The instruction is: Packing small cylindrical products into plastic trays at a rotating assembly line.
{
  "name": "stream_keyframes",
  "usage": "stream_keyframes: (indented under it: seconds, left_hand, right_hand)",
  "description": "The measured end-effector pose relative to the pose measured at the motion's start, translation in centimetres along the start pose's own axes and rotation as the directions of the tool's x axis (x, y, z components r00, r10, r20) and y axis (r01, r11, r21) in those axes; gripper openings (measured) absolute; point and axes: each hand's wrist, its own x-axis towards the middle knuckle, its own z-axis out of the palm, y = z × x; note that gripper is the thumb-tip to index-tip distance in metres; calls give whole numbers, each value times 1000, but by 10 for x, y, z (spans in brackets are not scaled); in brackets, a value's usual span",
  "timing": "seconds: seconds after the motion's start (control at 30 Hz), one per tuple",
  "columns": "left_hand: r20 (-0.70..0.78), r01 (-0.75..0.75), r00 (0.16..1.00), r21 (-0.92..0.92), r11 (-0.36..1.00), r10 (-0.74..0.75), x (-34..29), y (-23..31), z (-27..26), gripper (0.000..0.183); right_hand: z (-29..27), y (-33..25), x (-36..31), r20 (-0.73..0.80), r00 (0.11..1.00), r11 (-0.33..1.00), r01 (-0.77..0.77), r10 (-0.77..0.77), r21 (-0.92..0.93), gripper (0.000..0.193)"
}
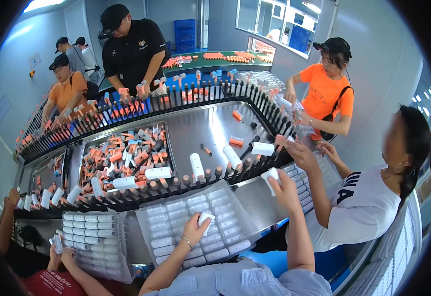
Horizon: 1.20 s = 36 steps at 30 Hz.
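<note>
Both hands hold small white tubes. Left hand grips one white tube just above the clear tray, tilted up-right. Right hand grips another tube near the black rack, pointing up-left.

I see two small white plastic cylinders in hand. The first white cylinder is short and rounded, held by my left hand at its lower end, tilted slightly, and it sits just over the clear blister tray, touching or nearly touching the rows of identical white pieces lying there side by side. The second white cylinder is gripped in my right hand, raised near the edge of the conveyor of black pegs, its pale end poking out past my fingers; I cannot tell its far end.
</note>
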Motion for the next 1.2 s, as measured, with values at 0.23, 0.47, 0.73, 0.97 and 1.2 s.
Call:
stream_keyframes:
  seconds: [0.23, 0.47, 0.73, 0.97, 1.2]
  left_hand:
    - [4, 8, 1000, 70, 998, -8, -4, 7, -7, 37]
    - [-13, 10, 1000, 55, 998, -9, -6, 15, -9, 37]
    - [0, 34, 999, 27, 999, -34, -4, 20, -7, 37]
    - [32, -45, 999, 74, 996, 42, 4, 32, -11, 39]
    - [104, -97, 988, -187, 978, 118, 73, 144, 12, 40]
  right_hand:
    - [25, -23, -2, 147, 979, 982, 157, -141, -103, 37]
    - [31, -21, -13, 171, 977, 989, 138, -128, -53, 37]
    - [44, -13, -31, 222, 960, 976, 197, -172, -96, 37]
    - [39, -25, -35, 237, 967, 993, 105, -90, -50, 37]
    - [47, -19, -52, 239, 967, 996, 85, -86, 13, 37]
